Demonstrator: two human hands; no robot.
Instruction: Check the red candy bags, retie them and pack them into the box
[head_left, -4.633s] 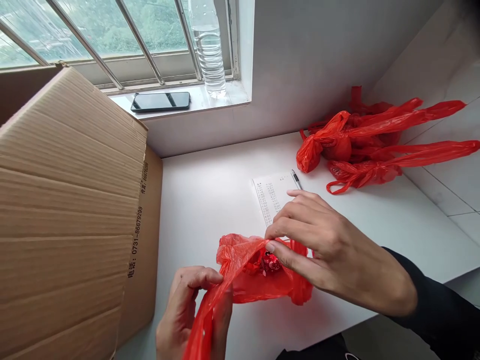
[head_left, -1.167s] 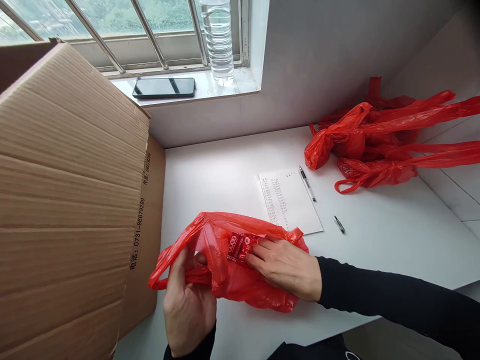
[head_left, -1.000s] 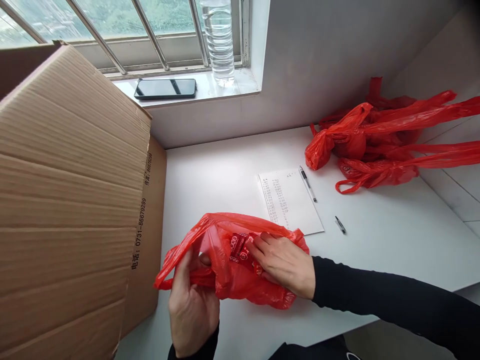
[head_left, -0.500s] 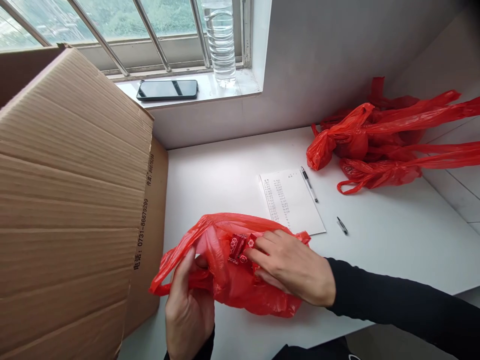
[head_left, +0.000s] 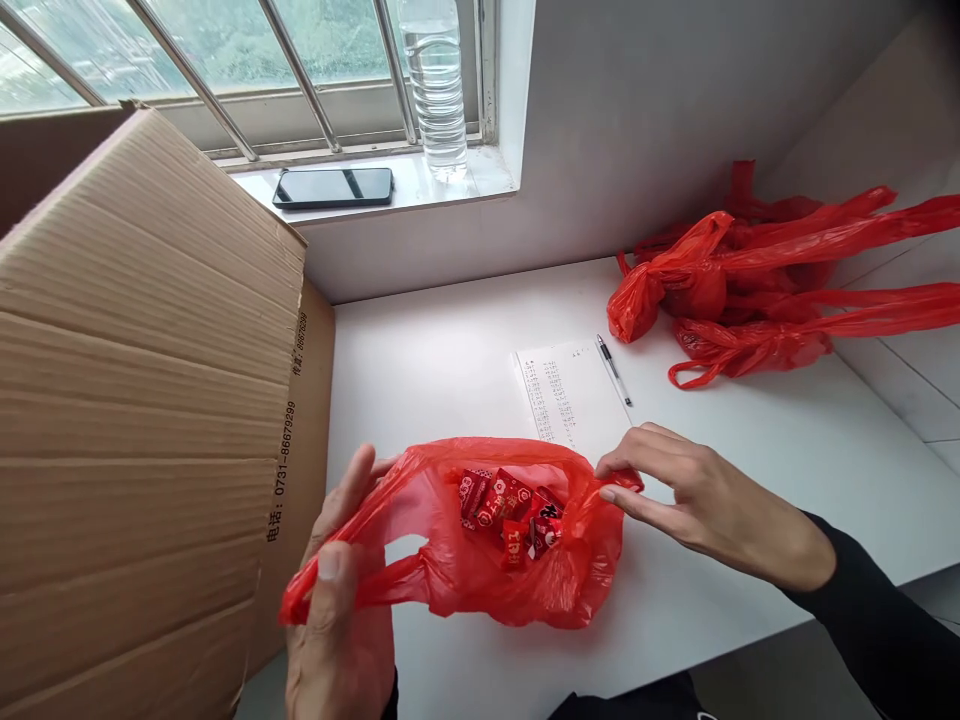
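Bag of red plastic (head_left: pixel 480 590) at centre of view, over near part of table (head_left: pixel 420 370); mouth spread and facing up, several red wrapped packets (head_left: pixel 506 505) clustered inside; left hand (head_left: pixel 341 640) at 8 o'clock from bag, grasping handle end, thumb across front, fingers behind; right hand (head_left: pixel 705 490) at 3 o'clock, pinching gathered rim between thumb and forefinger; paper (head_left: pixel 574 395) flat on table at 1 o'clock, columns of writing too small to read, lower part hidden behind bag and right hand; pen (head_left: pixel 616 372) lying along its 3 o'clock edge; pile of red bags (head_left: pixel 701 290) farther out between 1 and 2 o'clock, handles stretched toward 3 o'clock; cardboard box (head_left: pixel 135 400) between 9 and 10 o'clock, black print on side; phone (head_left: pixel 334 188) flat on windowsill (head_left: pixel 406 185) at 11 o'clock; water bottle (head_left: pixel 439 110) upright on same sill, just short of 12 o'clock.
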